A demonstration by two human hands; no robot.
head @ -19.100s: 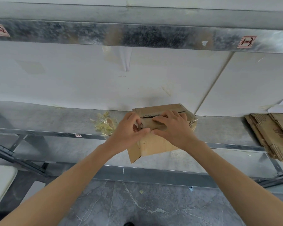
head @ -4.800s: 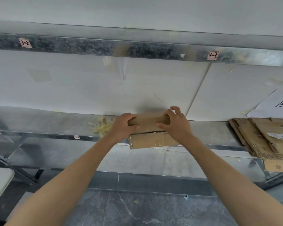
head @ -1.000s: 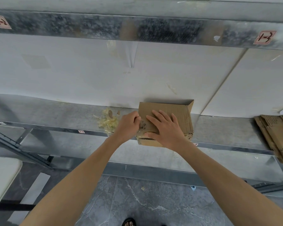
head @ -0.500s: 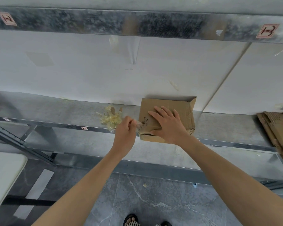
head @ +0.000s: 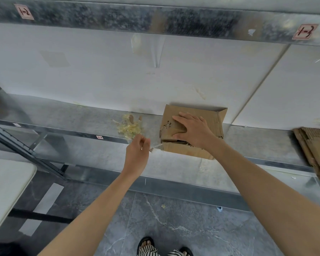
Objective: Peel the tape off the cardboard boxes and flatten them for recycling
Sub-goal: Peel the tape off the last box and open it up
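Note:
A brown cardboard box (head: 213,118) lies pressed nearly flat on the metal shelf (head: 81,117), its near edge hanging over the shelf's front. My right hand (head: 192,130) lies on top of it with straight fingers, pressing it down. My left hand (head: 137,154) is just left of the box's near left corner, fingers curled, pinching a strip of clear tape (head: 156,146) that stretches from the fingers to that corner. The box's left edge is torn and ragged.
A heap of crumpled peeled tape (head: 128,126) lies on the shelf left of the box. Flattened cardboard (head: 314,150) is stacked at the shelf's right end. A white table corner (head: 6,183) sits low left. White wall panels back the shelf; my feet stand on grey floor tiles.
My left hand has pulled away from the box, down and to the left, drawing a strip of clear tape off its corner. My right hand has stayed flat on the box.

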